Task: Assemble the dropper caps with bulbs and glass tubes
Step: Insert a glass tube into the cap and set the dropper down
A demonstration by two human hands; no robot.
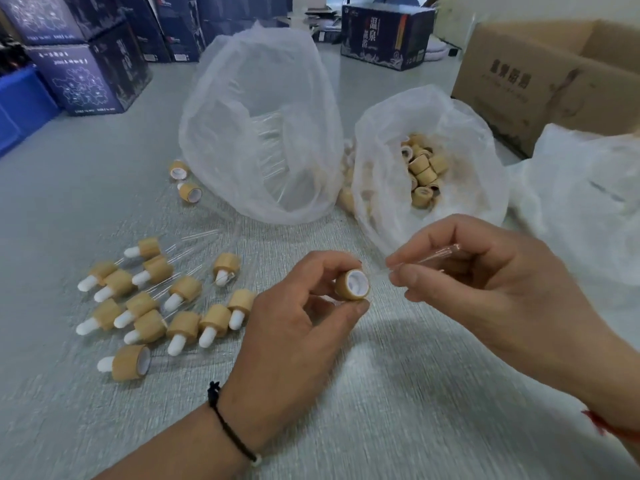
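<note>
Left hand (294, 327) fingers pinch cap (352, 285); right hand (485, 278) pinches tube (440, 254).

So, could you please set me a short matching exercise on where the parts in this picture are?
Things:
1. clear glass tube
2. bamboo-coloured dropper cap with white lining
3. loose bamboo-coloured caps without bulbs
4. finished droppers with white bulbs

Places:
A. inside the right-hand translucent plastic bag
B. lying on the grey table, to the left
C. pinched by the right hand
D. gripped by the left hand's fingers

Pairs: 1-C, 2-D, 3-A, 4-B
</note>
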